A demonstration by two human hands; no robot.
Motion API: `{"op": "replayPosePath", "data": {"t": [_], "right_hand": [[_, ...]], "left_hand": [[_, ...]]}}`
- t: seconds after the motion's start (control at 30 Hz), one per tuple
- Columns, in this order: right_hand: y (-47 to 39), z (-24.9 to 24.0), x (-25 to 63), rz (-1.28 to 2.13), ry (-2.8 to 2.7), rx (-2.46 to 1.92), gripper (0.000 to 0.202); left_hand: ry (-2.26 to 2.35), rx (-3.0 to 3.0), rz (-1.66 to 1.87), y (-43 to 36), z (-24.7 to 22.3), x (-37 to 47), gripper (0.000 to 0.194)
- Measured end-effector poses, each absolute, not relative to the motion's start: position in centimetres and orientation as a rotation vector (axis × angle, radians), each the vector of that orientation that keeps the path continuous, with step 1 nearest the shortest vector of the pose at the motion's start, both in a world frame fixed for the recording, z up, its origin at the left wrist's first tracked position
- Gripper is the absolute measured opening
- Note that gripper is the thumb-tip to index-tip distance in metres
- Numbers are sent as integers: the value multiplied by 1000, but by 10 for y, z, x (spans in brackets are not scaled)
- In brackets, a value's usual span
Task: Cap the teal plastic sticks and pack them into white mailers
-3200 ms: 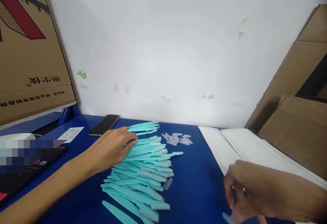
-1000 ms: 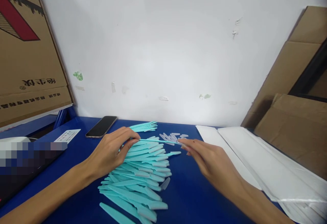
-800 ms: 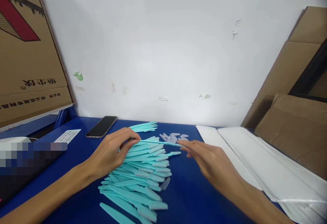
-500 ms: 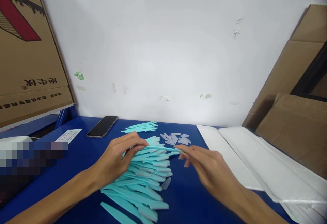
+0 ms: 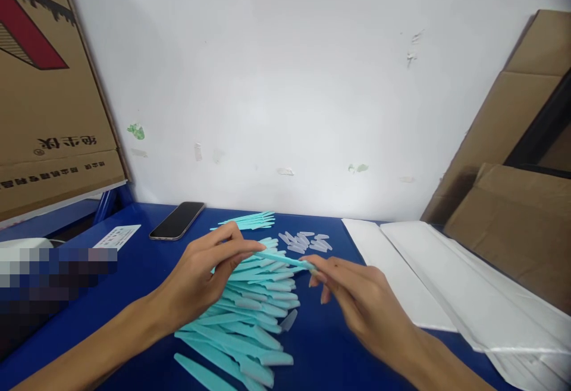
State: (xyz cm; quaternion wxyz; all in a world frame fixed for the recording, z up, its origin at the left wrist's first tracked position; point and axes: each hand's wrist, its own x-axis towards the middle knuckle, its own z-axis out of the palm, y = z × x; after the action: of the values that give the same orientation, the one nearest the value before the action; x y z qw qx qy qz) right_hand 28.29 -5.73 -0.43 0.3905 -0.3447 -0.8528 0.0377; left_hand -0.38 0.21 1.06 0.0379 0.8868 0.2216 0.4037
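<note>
Single turquoise stick is up in the air, over the right edge of the pile of turquoise sticks, spanning the gap between both hands. Just changed: against about a second ago it sits lower and nearer the wearer, right end now dipped, and the left hand has shifted rightward so less of the stick is exposed. Judgement: close handwork on this one piece, mostly at its right end, rather than reaching for more. Whether a clear cover is on that end, can't tell, fingers in the way.

Left hand: nearly closed pinch, thumb and index on the stick's left end, knuckles raised, forearm slanting in from lower left. Right hand: thumb and fingers closed on the other end, remaining fingers loosely curled below, wrist low, forearm in from lower right.

Outward: loose clear piece beside the pile; cluster of clear pieces behind the held stick; small group of turquoise sticks further back; phone and printed card at left; white packets at right, all on the blue bench; printed carton far left, plain cardboard far right
</note>
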Motion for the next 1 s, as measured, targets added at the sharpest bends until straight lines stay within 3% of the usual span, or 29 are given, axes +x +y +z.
{"op": "replayPosePath", "data": {"t": [0.23,0.47,0.87,1.0], "right_hand": [[-58,-6,274,-77,-2279,-1068,34],[-54,-3,285,-60,-2181,-1214,25],[-39,-13,287,-117,-2241,-1293,27],[-28,-21,291,-73,-2333,-1293,44]], "left_hand": [[814,3197,798,23,8,-14,30],[1126,3017,583,42,5,-33,30],[1193,2802,565,61,-1,-47,37],[1281,2757,670,72,-7,-54,42]]}}
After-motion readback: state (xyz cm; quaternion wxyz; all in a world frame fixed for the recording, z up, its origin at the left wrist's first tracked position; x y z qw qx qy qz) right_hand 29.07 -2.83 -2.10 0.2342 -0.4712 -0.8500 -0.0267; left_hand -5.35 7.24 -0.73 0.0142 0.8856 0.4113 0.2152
